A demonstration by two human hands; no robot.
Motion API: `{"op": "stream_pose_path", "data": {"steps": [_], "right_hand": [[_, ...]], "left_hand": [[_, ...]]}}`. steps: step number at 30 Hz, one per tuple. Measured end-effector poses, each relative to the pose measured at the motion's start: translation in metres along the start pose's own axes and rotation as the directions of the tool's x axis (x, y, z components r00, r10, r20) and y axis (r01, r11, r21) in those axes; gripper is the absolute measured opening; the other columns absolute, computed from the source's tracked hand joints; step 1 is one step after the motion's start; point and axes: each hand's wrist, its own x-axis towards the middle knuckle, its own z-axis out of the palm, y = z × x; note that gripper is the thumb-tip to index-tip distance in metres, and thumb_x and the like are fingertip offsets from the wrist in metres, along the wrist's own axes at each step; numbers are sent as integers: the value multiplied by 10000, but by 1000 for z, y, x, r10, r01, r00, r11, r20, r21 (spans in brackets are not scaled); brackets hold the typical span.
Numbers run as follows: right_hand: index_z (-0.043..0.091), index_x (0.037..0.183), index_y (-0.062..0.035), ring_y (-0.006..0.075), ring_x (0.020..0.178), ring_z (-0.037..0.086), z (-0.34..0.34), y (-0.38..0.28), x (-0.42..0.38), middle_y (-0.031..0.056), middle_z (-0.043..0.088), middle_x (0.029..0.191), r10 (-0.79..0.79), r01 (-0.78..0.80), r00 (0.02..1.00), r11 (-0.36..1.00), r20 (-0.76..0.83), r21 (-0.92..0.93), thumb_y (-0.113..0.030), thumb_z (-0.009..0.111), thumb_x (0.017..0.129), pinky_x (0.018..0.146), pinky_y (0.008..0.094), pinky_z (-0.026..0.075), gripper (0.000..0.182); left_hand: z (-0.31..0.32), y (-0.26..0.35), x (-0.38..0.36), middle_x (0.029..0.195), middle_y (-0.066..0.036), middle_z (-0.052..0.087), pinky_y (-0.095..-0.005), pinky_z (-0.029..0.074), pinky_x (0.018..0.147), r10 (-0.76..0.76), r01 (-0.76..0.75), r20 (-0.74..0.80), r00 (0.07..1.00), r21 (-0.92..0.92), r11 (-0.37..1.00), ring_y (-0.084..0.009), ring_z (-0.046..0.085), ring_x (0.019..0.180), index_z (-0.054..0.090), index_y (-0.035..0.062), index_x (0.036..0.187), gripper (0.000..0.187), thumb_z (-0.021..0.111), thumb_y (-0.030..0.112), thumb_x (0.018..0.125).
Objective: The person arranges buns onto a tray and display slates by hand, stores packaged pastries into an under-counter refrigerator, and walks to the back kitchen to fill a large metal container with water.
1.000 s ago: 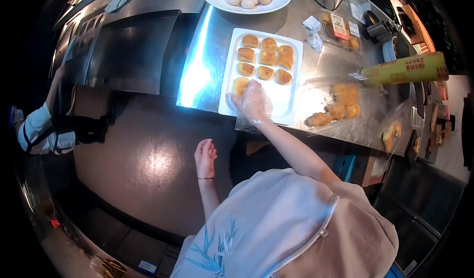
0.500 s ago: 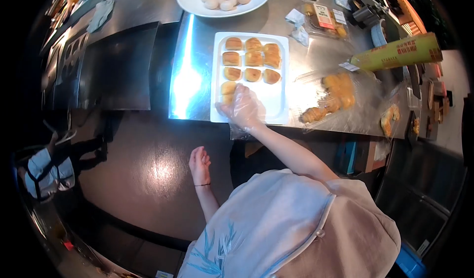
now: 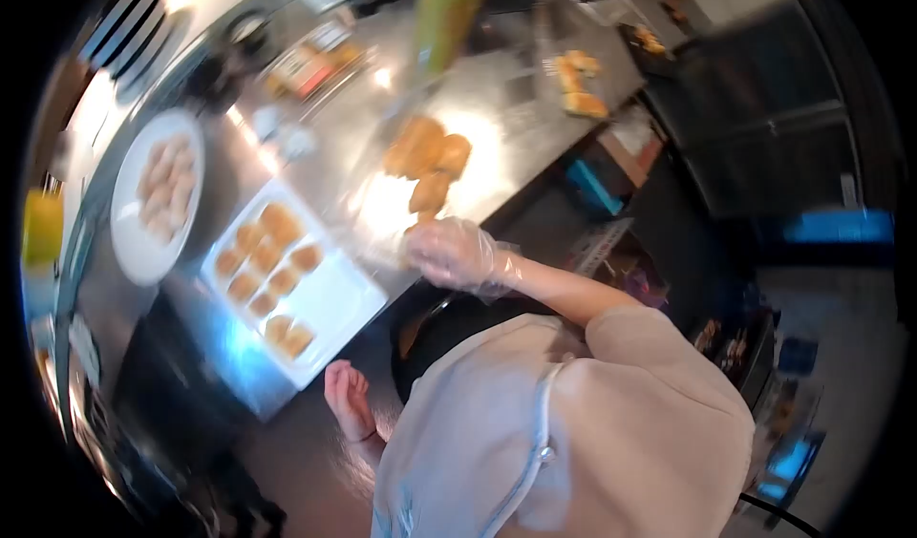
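My right hand [image 3: 454, 254], in a clear plastic glove, is at the near end of a group of golden bread rolls [image 3: 430, 192] on the steel table. Its fingers are curled down and blurred, so whether they grip a roll is not visible. My left hand [image 3: 348, 400] is bare, with loosely curled fingers and nothing in them, beside the near corner of a white tray [image 3: 349, 314]. Several small browned buns [image 3: 265, 242] sit in rows on that tray, with a pair set apart near its lower left side.
A white bowl of eggs [image 3: 167, 189] stands on the left. Behind the rolls are a clear-lidded package [image 3: 310, 70] and a yellow-green roll of wrap [image 3: 447, 13]. More bread [image 3: 578, 84] lies toward the table's right end. Dark cabinets [image 3: 750, 108] stand at the right.
My view has swung to the right. My right hand has left the tray for the rolls on the table, and the lone bun spot on the tray now shows a pair. My left hand remains low and curled.
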Motion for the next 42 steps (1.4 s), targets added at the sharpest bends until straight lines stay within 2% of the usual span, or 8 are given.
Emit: {"op": "stream_pose_path", "data": {"steps": [7,17,21,23,27,32,36,42], "right_hand": [[583,838,-49,229,640,599,-166,151,-83,108,607,729,609,-755,628,629,-484,-188,-115,544,737,591,308,463,127],[579,890,-19,329,854,545,-308,369,-125,193,576,884,502,-687,707,653,-498,-318,-31,488,685,753,386,428,225],[532,943,-70,295,866,551,-324,419,-105,151,580,875,428,-350,899,571,-95,-743,-109,537,698,734,389,438,248],[524,926,-59,289,863,556,-327,418,-81,143,583,874,704,-441,709,476,30,-761,-111,561,685,726,380,449,250],[573,782,-3,320,774,575,-328,436,-87,210,576,838,560,-380,828,599,30,-704,-95,461,716,706,371,463,159],[504,995,19,328,857,554,-338,418,-71,227,563,910,775,-606,628,547,75,-578,-186,446,751,771,391,434,323],[440,1108,15,335,887,535,-319,427,-76,206,560,933,720,-645,693,597,-37,-477,-257,395,791,792,407,407,420],[348,1202,1,312,870,531,-283,423,-72,178,554,940,729,-463,684,400,-32,-791,-323,348,834,769,407,401,490]], "left_hand": [[94,-34,40,646,-4,364,-195,256,499,-72,61,117,990,101,993,-76,334,559,450,21,897,182,512,166,806],[223,-103,93,685,-5,378,-193,281,507,-50,53,58,997,-49,997,-91,348,581,455,41,944,187,503,155,803],[259,-120,90,713,-10,391,-193,288,512,-43,49,54,998,-107,993,-94,360,598,458,44,951,186,498,150,804],[268,-124,87,727,-15,406,-192,292,515,-59,59,3,998,-91,994,-95,367,600,457,44,953,186,498,148,803],[277,-132,80,736,-19,416,-190,293,516,-57,48,-84,995,-107,993,-93,369,603,457,38,960,187,493,131,802],[279,-136,83,738,-26,419,-193,292,518,-30,8,-160,987,-133,991,-93,364,605,466,31,975,196,484,120,802],[290,-142,89,741,-33,423,-196,296,516,-47,24,-165,985,-137,990,-96,366,603,480,26,975,202,485,123,798],[306,-150,94,736,-30,425,-200,308,514,-92,75,-142,986,-126,989,-105,380,601,480,25,970,206,489,122,788]]}}
